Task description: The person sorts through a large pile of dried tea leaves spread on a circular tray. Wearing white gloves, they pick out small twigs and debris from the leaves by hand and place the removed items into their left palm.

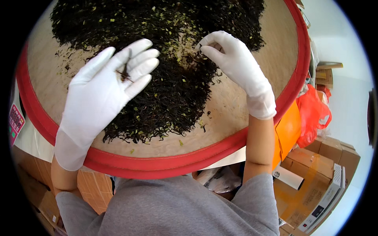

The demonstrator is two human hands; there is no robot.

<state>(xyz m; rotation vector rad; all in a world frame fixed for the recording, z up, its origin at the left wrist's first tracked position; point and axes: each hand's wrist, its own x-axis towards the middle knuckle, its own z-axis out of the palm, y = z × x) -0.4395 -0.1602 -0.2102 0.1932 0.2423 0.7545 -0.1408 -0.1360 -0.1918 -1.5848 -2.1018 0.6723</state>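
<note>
Dark, twisted dried leaves (165, 97), probably tea, are heaped with small yellow-green bits on a round tray with a red cloth rim (165, 165). My left hand (103, 79), in a white glove, is turned palm up above the left of the heap. A few dark brown stems or leaf pieces (124, 73) rest on its palm and fingers, which are loosely spread. My right hand (230, 56), also white-gloved, hangs over the heap's right side with thumb and forefinger drawn together. A tiny dark bit shows at those fingertips; whether it is pinched cannot be told.
At the far left lies a device with a pink keypad (16, 121). Beyond the tray's right rim are a red plastic bag (313, 115), an orange sheet or bag (288, 129) and stacked cardboard boxes (307, 177). The tray rests on a pale surface (35, 144).
</note>
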